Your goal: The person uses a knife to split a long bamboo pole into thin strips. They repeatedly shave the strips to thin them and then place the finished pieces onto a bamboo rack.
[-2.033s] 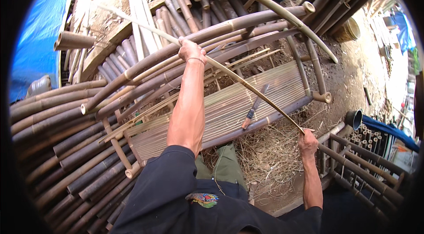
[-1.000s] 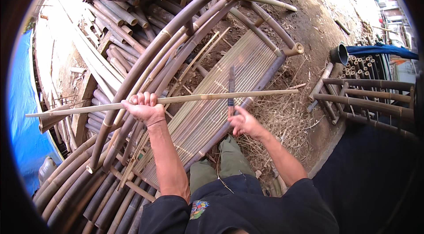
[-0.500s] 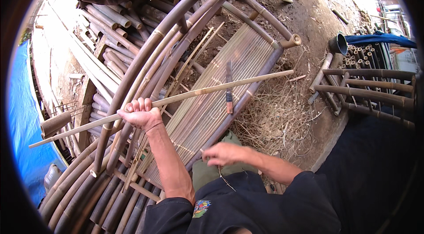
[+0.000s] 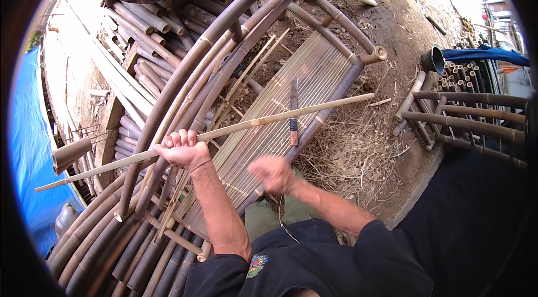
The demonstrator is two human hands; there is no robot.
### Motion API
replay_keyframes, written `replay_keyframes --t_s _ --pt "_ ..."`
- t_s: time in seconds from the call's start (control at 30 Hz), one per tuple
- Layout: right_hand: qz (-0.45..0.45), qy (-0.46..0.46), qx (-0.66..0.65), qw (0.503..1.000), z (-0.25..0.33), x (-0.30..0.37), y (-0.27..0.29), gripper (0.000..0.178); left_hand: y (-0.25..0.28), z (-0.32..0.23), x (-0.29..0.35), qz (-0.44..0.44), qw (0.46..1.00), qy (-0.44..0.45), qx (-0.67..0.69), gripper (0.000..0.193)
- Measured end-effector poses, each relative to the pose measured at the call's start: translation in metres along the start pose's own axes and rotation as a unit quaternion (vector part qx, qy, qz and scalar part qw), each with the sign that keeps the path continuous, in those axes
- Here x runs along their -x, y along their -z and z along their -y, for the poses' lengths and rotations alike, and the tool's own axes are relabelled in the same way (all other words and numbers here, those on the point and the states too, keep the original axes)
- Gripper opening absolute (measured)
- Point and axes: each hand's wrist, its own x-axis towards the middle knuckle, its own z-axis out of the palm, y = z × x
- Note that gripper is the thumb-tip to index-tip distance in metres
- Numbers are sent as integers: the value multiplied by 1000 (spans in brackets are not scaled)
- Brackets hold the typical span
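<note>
A long, thin bamboo strip (image 4: 258,121) is gripped in my left hand (image 4: 185,150), its fingers wrapped round it. It slants across a bamboo bench, over the slatted seat (image 4: 320,67) and the dark curved backrest poles (image 4: 210,44). My right hand (image 4: 272,173) hovers over the near edge of the seat, blurred by motion; whether it holds anything is not visible. Beneath the strip, a knife (image 4: 293,120) with a dark blade and a wrapped wooden handle lies on the slats, touched by neither hand.
Cut bamboo poles (image 4: 148,19) are stacked at the left, beside a blue tarp (image 4: 25,145). Fine shavings (image 4: 358,157) cover the ground right of the bench. Another bamboo frame (image 4: 459,117) and a black bucket (image 4: 432,60) stand at the right.
My right hand has risen from my lap toward the seat's near edge. My left hand keeps its grip on the strip. The view has shifted slightly.
</note>
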Motion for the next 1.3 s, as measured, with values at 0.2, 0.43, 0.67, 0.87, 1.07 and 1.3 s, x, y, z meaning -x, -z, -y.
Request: replay_keyframes --t_s 0.2,0.43,0.67,0.87,1.07,1.3 --pt "528 -267 -72 803 -13 27 13 54 26 -7 -11 9 1000 -28 -2 54" --pt "-308 -515 -417 683 -90 -29 6 43 87 -19 -13 122 992 -29 31 53" --pt "-384 -414 -614 551 -129 -58 16 45 131 -52 86 334 681 56 -650 29" --pt "-289 -333 -686 579 -90 -49 3 47 100 18 39 479 408 -80 -773 32" --pt "-471 -333 -416 703 -70 -88 115 34 150 45 30 516 436 -103 -730 23" --pt "-483 -362 -273 749 -59 -99 145 49 165 57 57 466 407 -112 -778 35"
